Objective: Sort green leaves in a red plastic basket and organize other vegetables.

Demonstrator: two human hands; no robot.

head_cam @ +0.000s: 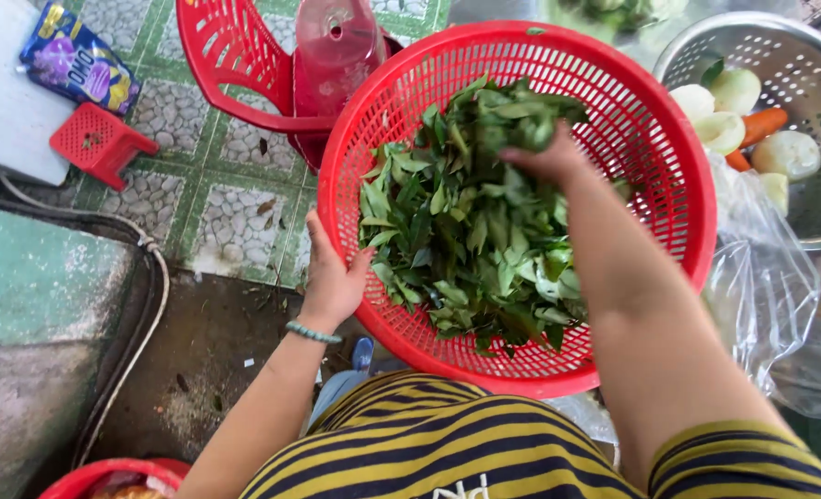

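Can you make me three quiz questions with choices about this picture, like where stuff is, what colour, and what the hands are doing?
1. Where are the green leaves?
A in the red basket
B on the floor
C in the metal colander

2. What colour is the small stool?
A blue
B red
C yellow

3. What is the left hand doing?
A hanging free
B holding a knife
C gripping the basket's rim

Answers: 1 A, the leaves fill the basket. 2 B, it is plainly red. 3 C, it clasps the rim while the right hand digs into the leaves.

leaves (484, 222) lie in the basket (669, 185) — a colander (799, 65) of vegetables (734, 111) to its right, a chair (235, 65) behind-left, a stool (101, 143) further left.
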